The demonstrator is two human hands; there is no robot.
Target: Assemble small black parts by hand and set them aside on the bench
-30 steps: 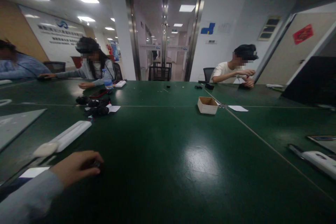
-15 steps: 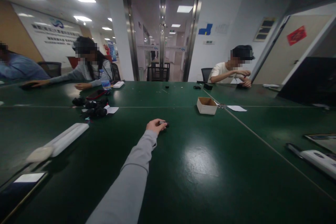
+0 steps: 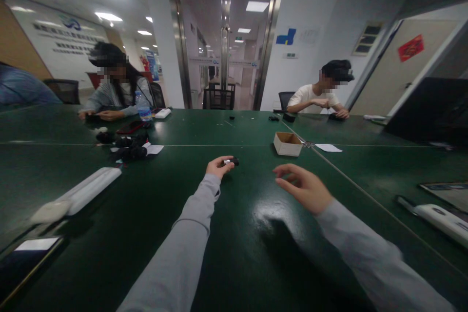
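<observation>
Between the thumb and fingers of my left hand (image 3: 217, 167) is a small black object with a silver part (image 3: 234, 161). It is too small for me to tell its kind. The hand is closed on it over the middle of the green table (image 3: 175, 180), and its black end points right. My right hand (image 3: 306, 189) is to the right of it, above the table and apart from the object. Its fingers are curved with a gap to the thumb, and nothing shows between them. Beyond the right hand stands an open white cardboard box (image 3: 287, 147).
Black items (image 3: 133, 147) lie in a cluster at the left, near a water bottle (image 3: 144, 109). Closer in are a long white case (image 3: 97, 187) and a phone (image 3: 29, 268). A white device (image 3: 444, 222) lies at right. People sit across the table.
My right hand has come into view from the lower right. My left hand has shifted slightly up and right, and more of the small object shows. The view has tilted slightly.
</observation>
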